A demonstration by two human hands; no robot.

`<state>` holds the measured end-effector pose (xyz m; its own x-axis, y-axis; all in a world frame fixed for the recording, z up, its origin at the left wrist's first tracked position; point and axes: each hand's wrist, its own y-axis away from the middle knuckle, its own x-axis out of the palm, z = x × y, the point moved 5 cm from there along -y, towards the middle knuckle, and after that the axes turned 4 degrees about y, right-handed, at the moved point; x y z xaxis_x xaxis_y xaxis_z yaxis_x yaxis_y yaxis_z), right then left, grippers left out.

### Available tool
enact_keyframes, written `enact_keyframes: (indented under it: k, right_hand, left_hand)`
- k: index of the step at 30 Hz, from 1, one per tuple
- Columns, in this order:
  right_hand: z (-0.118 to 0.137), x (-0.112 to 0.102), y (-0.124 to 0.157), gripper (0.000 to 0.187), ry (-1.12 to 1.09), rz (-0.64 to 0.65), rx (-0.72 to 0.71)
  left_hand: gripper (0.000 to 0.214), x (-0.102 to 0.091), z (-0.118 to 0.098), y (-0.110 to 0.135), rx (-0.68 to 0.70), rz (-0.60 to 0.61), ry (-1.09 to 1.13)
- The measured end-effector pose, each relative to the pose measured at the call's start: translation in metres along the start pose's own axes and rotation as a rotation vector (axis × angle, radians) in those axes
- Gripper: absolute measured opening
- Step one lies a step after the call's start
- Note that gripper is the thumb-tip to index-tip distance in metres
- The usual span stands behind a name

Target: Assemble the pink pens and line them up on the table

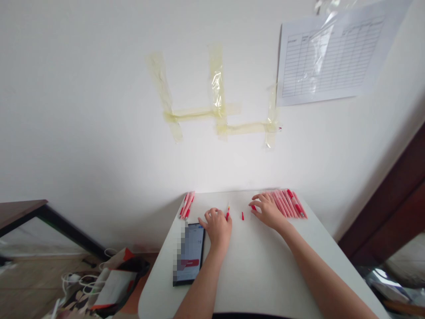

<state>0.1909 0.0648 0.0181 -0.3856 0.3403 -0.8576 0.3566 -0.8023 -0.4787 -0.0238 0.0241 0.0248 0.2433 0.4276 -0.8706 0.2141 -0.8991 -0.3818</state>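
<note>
My left hand [216, 225] rests on the white table [259, 270] with fingers curled, a red pen [227, 213] held upright at its thumb side. My right hand [266, 208] lies further right, fingers bent, its fingertips on a row of several pink and red pens [289, 203] by the wall. A small red cap [242, 216] lies between the two hands, and another red bit shows under my right fingers. A smaller bunch of pink pens [187, 205] lies at the table's far left corner.
A phone [189, 254] with a lit screen lies on the table's left edge. Tape strips [217, 97] and a printed sheet [332, 57] hang on the wall. Bags and cables [106, 283] clutter the floor at left. A dark wooden door [392, 208] stands at right.
</note>
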Motion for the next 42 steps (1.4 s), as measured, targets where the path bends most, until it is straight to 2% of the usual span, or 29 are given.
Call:
enact_keyframes:
  k: [5, 20, 25, 34, 42]
  right_hand:
    - [0.008, -0.002, 0.0, 0.014, -0.051, 0.059, -0.033]
    - [0.012, 0.0, -0.001, 0.018, -0.117, 0.145, -0.051]
    - [0.012, 0.001, -0.001, 0.015, -0.118, 0.108, -0.062]
    - [-0.002, -0.001, -0.001, 0.015, -0.046, -0.061, -0.039]
    - [-0.002, -0.001, -0.001, 0.016, -0.029, -0.039, -0.021]
  left_hand:
    - [0.021, -0.001, -0.001, 0.0, 0.005, -0.011, 0.02]
    - [0.019, -0.004, -0.005, 0.001, 0.022, -0.013, 0.043]
    - [0.016, -0.003, -0.011, 0.003, 0.078, -0.018, 0.119]
    - [0.009, 0.01, -0.032, 0.016, 0.238, 0.0, 0.235]
    - [0.006, 0.02, -0.035, 0.013, 0.238, 0.037, 0.214]
